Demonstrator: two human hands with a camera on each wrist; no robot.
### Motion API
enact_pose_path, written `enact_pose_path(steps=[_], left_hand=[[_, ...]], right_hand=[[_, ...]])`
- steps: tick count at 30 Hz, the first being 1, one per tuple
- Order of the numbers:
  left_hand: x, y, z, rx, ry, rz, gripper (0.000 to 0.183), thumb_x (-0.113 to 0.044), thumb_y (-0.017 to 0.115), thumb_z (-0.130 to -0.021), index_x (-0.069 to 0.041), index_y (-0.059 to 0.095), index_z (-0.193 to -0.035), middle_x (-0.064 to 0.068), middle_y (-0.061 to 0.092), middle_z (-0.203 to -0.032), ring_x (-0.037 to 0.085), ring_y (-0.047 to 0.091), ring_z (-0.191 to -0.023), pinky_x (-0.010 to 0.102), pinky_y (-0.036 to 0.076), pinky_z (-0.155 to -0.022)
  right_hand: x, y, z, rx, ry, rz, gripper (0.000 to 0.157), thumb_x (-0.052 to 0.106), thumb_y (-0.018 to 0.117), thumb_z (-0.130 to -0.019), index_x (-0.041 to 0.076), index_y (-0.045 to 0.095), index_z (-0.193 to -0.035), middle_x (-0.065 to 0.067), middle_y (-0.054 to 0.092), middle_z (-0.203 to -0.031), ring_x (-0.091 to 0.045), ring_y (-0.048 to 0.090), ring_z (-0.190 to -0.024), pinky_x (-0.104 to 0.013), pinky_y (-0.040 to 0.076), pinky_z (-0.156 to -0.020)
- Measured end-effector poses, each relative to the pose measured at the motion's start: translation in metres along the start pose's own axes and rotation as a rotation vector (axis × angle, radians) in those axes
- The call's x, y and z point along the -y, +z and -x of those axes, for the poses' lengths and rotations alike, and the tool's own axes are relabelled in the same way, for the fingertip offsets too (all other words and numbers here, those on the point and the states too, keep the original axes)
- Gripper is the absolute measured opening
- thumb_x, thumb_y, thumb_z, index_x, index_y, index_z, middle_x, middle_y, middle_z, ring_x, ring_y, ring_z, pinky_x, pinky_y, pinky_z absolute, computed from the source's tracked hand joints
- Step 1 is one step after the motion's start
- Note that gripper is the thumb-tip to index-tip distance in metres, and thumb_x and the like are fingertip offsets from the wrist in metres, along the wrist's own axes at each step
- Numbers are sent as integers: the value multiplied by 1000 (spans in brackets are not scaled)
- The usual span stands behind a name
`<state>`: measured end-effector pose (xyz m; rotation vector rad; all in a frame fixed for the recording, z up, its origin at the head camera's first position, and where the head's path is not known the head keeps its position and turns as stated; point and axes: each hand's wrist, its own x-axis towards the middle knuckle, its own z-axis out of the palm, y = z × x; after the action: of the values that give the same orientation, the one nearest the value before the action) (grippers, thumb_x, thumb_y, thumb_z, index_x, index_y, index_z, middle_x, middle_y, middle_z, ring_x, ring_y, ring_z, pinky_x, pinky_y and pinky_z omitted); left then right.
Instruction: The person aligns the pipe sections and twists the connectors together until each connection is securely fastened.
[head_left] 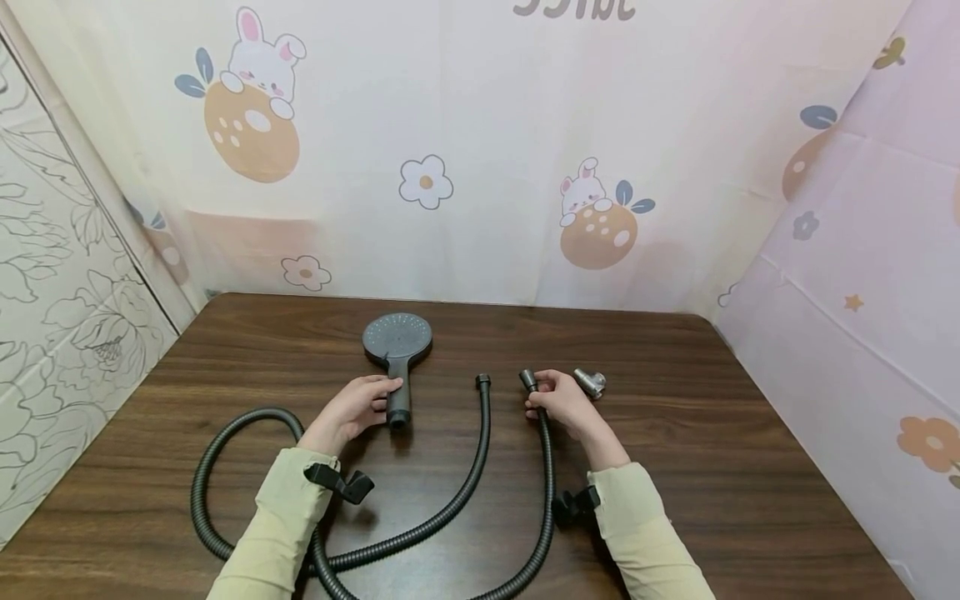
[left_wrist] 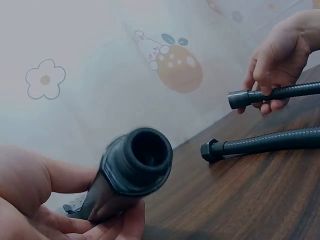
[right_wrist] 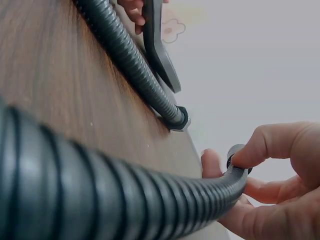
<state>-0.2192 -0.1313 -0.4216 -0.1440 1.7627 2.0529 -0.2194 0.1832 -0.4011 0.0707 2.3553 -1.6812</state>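
Note:
My left hand [head_left: 357, 406] grips the handle of a dark grey shower head [head_left: 398, 336], its round spray face up and its handle toward me. The handle's open threaded end [left_wrist: 149, 150] faces the left wrist camera. With thumb and fingers my right hand [head_left: 564, 403] pinches a black ribbed shower hose [head_left: 546, 483] just below its smooth conical end fitting [left_wrist: 239, 99]. The hose's other end, with a hex nut [left_wrist: 212, 150], lies on the table between the two hands. In the right wrist view the pinched hose crosses the foreground.
A small metal fitting [head_left: 589, 383] lies just beyond my right hand. The hose loops [head_left: 202, 492] widely around my left forearm on the brown wooden table [head_left: 712, 467]. Patterned cloth [head_left: 480, 100] hangs behind the table's back edge and along the right side.

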Motion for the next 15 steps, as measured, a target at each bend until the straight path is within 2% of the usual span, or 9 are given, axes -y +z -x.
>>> enact_pose_path(steps=[2, 5, 11, 15], left_hand=[[0, 1, 1, 15, -2, 8, 58, -16, 47, -95, 9, 18, -138, 5, 51, -97, 11, 56, -80, 27, 47, -71], [1, 3, 1, 42, 5, 21, 61, -14, 45, -95, 11, 11, -139, 7, 52, -99, 10, 57, -80, 27, 48, -72], [-1, 5, 3, 69, 33, 47, 56, -12, 43, -96, 13, 14, -137, 5, 53, -96, 9, 58, -80, 28, 48, -74], [-3, 6, 4, 80, 39, 66, 53, -12, 42, -96, 12, 16, -136, 5, 52, -98, 10, 58, -82, 28, 48, -75]], right_hand=[[1, 0, 1, 25, 0, -37, 51, -8, 48, -84, -11, 31, -132, -19, 44, -101, -15, 62, -74, -28, 53, -68], [2, 2, 2, 44, -11, -45, 49, -9, 47, -84, -11, 32, -131, -23, 44, -105, -14, 62, -72, -27, 53, -67], [5, 3, 4, 60, -40, -6, 45, -6, 47, -84, -11, 37, -128, -27, 46, -110, -12, 59, -71, -25, 50, -63], [7, 5, 5, 73, -31, -5, 43, 2, 50, -89, -10, 37, -128, -25, 51, -109, -13, 57, -72, -25, 49, -63]])
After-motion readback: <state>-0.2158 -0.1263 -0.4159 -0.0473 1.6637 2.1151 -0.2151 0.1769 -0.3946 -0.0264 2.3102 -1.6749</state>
